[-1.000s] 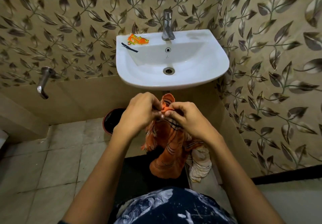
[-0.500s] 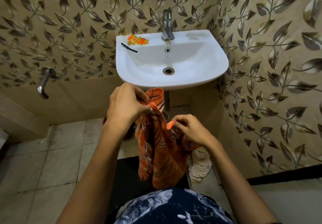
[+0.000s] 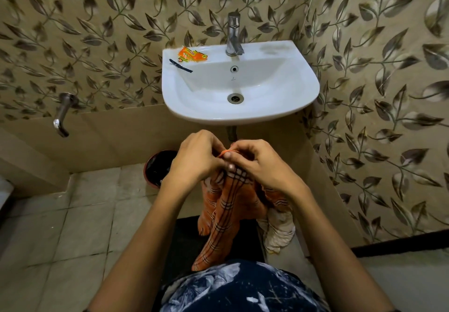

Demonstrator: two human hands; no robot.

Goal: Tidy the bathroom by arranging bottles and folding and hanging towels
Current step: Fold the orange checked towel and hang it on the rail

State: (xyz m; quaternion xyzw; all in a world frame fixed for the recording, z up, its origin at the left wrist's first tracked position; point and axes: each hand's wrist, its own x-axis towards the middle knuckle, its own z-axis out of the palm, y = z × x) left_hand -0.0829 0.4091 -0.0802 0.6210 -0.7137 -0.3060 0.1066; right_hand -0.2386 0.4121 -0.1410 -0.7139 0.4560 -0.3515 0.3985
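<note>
Left hand (image 3: 196,158) and right hand (image 3: 261,163) fingers curled, pinching the orange towel (image 3: 226,214) top edge; towel hangs toward 6 o'clock.

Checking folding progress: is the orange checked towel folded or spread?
Neither: orange checked towel hangs bunched from both hands' grip, left hand, right hand.

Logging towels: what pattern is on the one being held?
Orange towel with dark and white checked stripes, head view.
</note>
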